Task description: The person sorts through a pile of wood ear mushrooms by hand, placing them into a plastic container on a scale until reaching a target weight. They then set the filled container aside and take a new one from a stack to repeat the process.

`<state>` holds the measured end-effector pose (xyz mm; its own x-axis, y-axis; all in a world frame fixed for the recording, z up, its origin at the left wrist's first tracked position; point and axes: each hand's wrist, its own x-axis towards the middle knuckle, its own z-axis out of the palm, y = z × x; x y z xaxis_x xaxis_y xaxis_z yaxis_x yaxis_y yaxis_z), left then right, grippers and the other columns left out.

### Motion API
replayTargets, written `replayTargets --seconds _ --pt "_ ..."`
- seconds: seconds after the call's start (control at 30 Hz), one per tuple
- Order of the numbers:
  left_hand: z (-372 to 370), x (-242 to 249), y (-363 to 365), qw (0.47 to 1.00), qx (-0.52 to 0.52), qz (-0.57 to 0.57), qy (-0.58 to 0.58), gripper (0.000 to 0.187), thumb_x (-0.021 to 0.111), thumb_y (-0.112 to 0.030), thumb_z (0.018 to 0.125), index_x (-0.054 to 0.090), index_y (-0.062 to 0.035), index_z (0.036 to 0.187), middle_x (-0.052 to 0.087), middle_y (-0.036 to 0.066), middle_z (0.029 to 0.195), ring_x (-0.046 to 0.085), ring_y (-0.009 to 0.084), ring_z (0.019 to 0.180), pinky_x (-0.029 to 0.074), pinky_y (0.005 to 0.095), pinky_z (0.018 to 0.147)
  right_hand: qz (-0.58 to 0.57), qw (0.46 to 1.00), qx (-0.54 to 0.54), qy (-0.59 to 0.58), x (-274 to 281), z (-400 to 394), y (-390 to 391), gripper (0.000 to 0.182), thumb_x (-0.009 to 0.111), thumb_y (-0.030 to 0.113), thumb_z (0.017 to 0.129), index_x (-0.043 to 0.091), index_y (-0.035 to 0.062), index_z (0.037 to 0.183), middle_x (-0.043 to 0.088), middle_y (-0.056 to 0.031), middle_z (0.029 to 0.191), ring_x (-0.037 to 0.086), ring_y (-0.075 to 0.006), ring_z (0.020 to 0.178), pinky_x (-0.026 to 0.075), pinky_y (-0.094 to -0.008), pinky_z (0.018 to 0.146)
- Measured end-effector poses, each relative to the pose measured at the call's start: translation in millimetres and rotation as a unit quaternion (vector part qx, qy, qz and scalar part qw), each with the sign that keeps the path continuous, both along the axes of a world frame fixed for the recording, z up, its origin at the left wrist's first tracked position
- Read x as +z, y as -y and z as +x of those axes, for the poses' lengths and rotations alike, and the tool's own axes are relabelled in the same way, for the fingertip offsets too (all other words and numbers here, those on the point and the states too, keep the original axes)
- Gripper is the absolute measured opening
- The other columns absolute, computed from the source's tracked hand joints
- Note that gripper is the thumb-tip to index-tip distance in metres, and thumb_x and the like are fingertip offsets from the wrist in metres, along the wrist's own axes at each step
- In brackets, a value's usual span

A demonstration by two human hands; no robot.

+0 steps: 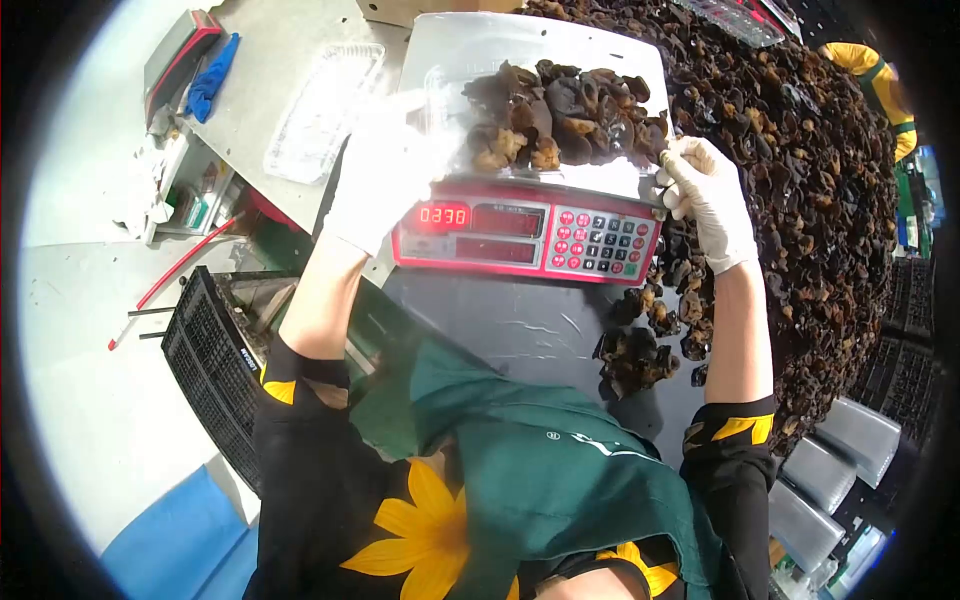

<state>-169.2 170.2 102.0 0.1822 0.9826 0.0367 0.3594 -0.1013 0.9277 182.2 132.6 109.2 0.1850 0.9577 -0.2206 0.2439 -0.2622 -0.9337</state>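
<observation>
Dark wood ear mushrooms (572, 112) lie heaped in a clear plastic tray (455, 150) on the pan (615, 40) of a red and grey digital scale (480, 262). Its lit display (443, 216) reads 0370. My right hand (705, 195), in a white glove, has its fingers curled closed at the tray's right edge. At the opposite end is my left hand (380, 180), also gloved in white; glare washes out its fingers, so their grip cannot be made out. A few loose mushrooms (638, 362) lie in front of the scale near my right forearm.
A large mushroom pile (790, 220) fills the right side. Left of the scale lies a clear empty tray (325, 112), with a blue cloth (212, 78) farther left. A black crate (212, 365) stands at lower left. Another person's yellow sleeve (860, 62) shows at upper right.
</observation>
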Motion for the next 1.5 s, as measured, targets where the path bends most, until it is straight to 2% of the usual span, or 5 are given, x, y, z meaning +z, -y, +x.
replayTargets --seconds 0.27,0.87,0.93,1.27,1.5 --pt "-27.7 -28.2 -41.4 0.988 0.06 0.122 -0.074 0.007 0.076 -0.009 0.085 0.077 -0.0025 0.085 0.077 0.013 0.112 0.069 0.0211 0.076 0.055 0.0328 0.071 0.049 0.994 -0.004 -0.093 9.1 -9.7 -33.9 0.012 0.064 0.017 0.1 0.066 0.0057 0.103 0.067 -0.0027 0.08 0.06 -0.0075 0.063 0.047 -0.0219 0.055" --pt "-75.3 20.7 -191.5 0.99 0.111 0.07 -0.043 0.045 0.068 -0.019 0.101 0.06 -0.0039 0.143 0.074 0.002 0.098 0.061 0.0052 0.082 0.05 0.0235 0.076 0.115 0.964 -0.071 -0.23 16.3 -48.0 -338.5 0.013 0.065 0.003 0.091 0.062 -0.0052 0.1 0.062 -0.0137 0.094 0.068 -0.0243 0.082 0.062 -0.0374 0.07" --pt "-105.3 -11.8 -178.1 0.986 0.095 0.063 -0.124 0.039 0.069 -0.015 0.1 0.065 -0.0025 0.136 0.074 0.004 0.1 0.062 0.0062 0.085 0.052 0.0258 0.08 0.052 0.952 -0.026 -0.301 -21.2 -5.7 -402.6 0.038 0.06 0.026 0.102 0.059 -0.0016 0.128 0.064 -0.0253 0.129 0.063 -0.0389 0.119 0.053 -0.0483 0.103" --pt "-135.3 -78.6 -90.6 0.926 0.058 0.05 -0.371 0.022 0.073 -0.02 0.088 0.077 -0.0072 0.105 0.076 0.018 0.102 0.072 0.0373 0.095 0.057 0.0418 0.085 0.13 0.954 0.055 -0.264 21.7 30.6 -168.7 0.032 0.06 0.021 0.108 0.055 -0.0051 0.127 0.07 -0.0146 0.103 0.065 -0.0157 0.081 0.055 -0.0289 0.072" --pt "-210.8 -156.7 -155.3 0.946 -0.043 0.051 -0.318 0.022 0.074 -0.022 0.094 0.076 -0.0009 0.101 0.074 0.016 0.093 0.071 0.0277 0.089 0.054 0.0417 0.085 0.011 0.969 -0.162 -0.185 13.9 89.2 79.9 0.03 0.062 0.016 0.104 0.06 0.0033 0.131 0.074 -0.0095 0.106 0.072 -0.0147 0.081 0.056 -0.0268 0.07"
